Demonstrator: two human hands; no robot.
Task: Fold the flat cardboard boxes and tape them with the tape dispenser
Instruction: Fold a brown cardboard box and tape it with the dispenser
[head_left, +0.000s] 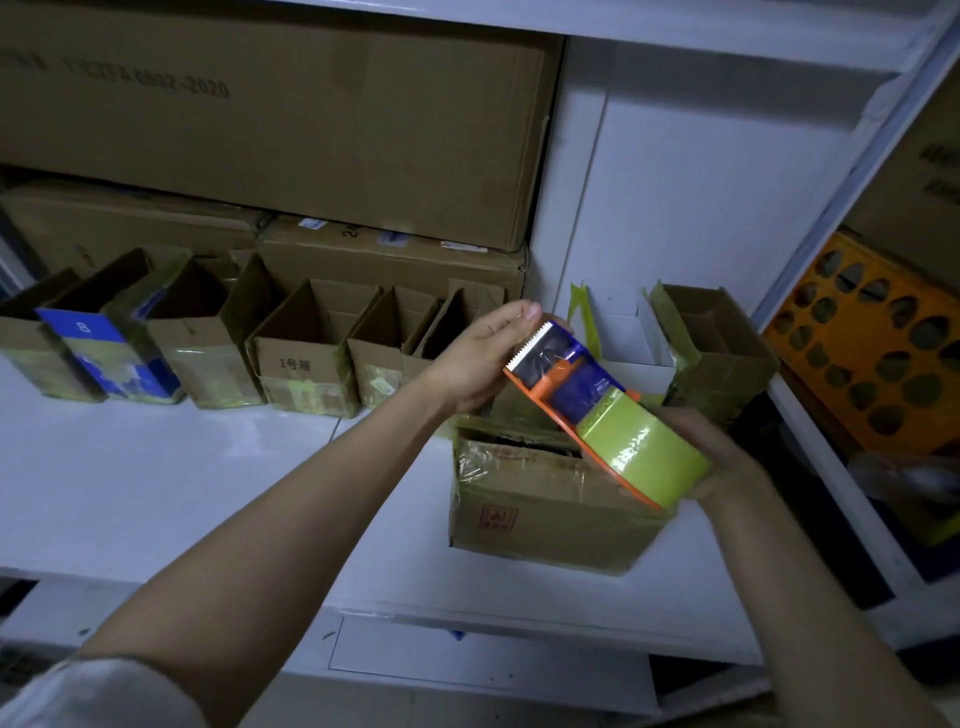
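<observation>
Tape dispenser (587, 395) over taped box (540, 509): left hand (478, 358) pinches blade end, right hand (722, 457) grips roll. Far-left row of boxes (301, 364) folded, taped; flat ones unseen.

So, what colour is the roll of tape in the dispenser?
The round roll of tape is yellow-green, seen best in the head view.

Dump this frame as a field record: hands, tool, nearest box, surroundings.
tool: orange plastic tape dispenser with a yellow-green tape roll, held off the shelf
left hand: grips the serrated blade end
right hand: grips the roll end
nearest box: brown cardboard box, taped, on the white shelf
background: row of small open cardboard boxes behind; orange perforated crate at right
</observation>
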